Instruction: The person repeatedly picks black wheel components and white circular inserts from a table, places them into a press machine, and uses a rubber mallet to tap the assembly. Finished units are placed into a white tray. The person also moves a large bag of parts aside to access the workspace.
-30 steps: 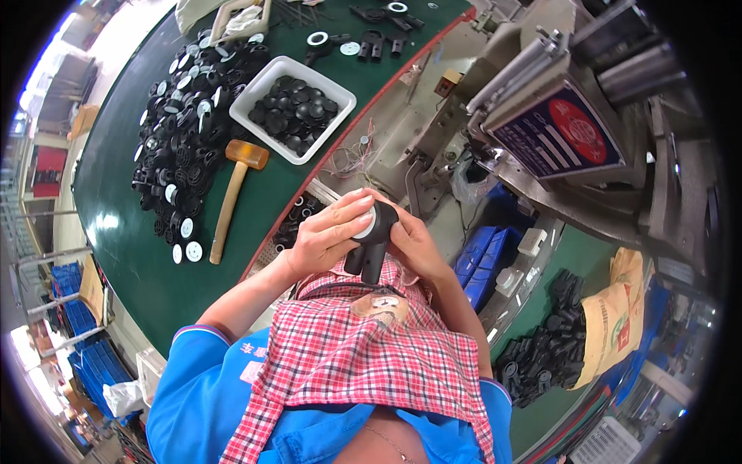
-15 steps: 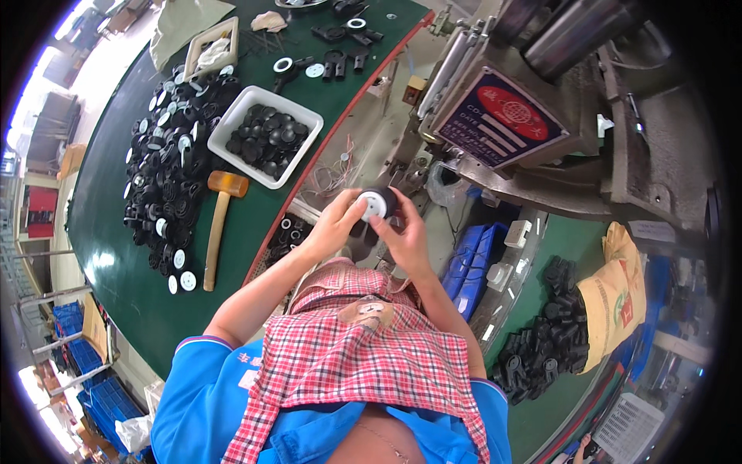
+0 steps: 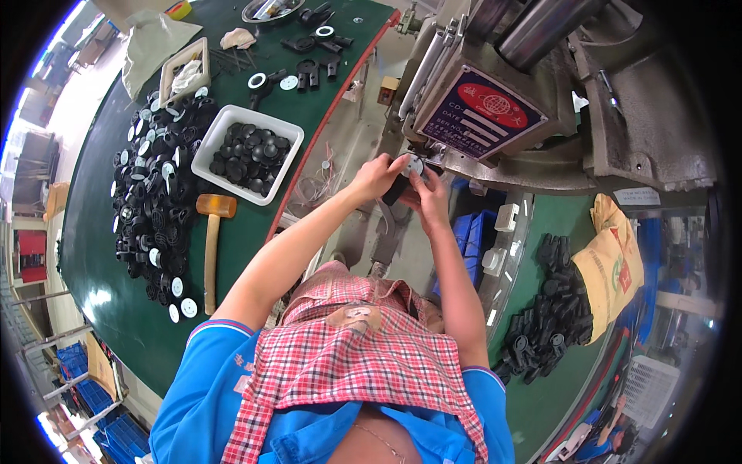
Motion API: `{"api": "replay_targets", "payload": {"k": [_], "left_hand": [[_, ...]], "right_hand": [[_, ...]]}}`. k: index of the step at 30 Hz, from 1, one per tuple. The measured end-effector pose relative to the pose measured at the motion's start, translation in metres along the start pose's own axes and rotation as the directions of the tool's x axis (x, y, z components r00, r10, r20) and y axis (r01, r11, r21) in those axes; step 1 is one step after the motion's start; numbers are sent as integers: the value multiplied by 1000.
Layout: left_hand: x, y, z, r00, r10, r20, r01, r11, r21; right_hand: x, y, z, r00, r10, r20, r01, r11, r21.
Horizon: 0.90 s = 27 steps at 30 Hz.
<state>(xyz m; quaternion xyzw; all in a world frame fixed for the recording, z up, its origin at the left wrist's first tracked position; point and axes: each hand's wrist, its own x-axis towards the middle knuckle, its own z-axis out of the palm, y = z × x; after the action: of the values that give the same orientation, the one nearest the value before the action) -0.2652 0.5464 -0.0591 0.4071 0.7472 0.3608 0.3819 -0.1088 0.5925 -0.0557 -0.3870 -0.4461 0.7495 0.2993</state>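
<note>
at the far left i see a heap of black parts (image 3: 151, 197) with white discs on the green table (image 3: 108, 301), then a wooden mallet (image 3: 210, 240) and a white tray (image 3: 247, 155) of black caps. moving right, my left hand (image 3: 376, 176) and right hand (image 3: 427, 197) meet just under the grey machine (image 3: 541, 100), both pinched together on a small black part with a white disc (image 3: 407, 176), held right at the machine's lower edge. further right lies another pile of black pieces (image 3: 549, 317) beside a yellow sack (image 3: 614, 263).
</note>
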Motion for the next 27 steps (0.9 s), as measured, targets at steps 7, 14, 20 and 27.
{"api": "replay_targets", "payload": {"k": [7, 14, 20, 27], "left_hand": [[-37, -31, 2, 990, -79, 119, 101, 976, -193], [-29, -35, -2, 997, -37, 63, 36, 999, 16], [-36, -22, -6, 997, -23, 67, 22, 999, 29], [-36, -20, -11, 996, -16, 91, 15, 1000, 12]], "right_hand": [[-4, 17, 5, 995, -42, -88, 42, 999, -3], [-21, 67, -14, 973, 45, -224, -28, 997, 78], [-32, 108, -46, 953, 176, -245, -176, 984, 20], [-26, 118, -38, 965, 165, -204, -195, 972, -135]]}}
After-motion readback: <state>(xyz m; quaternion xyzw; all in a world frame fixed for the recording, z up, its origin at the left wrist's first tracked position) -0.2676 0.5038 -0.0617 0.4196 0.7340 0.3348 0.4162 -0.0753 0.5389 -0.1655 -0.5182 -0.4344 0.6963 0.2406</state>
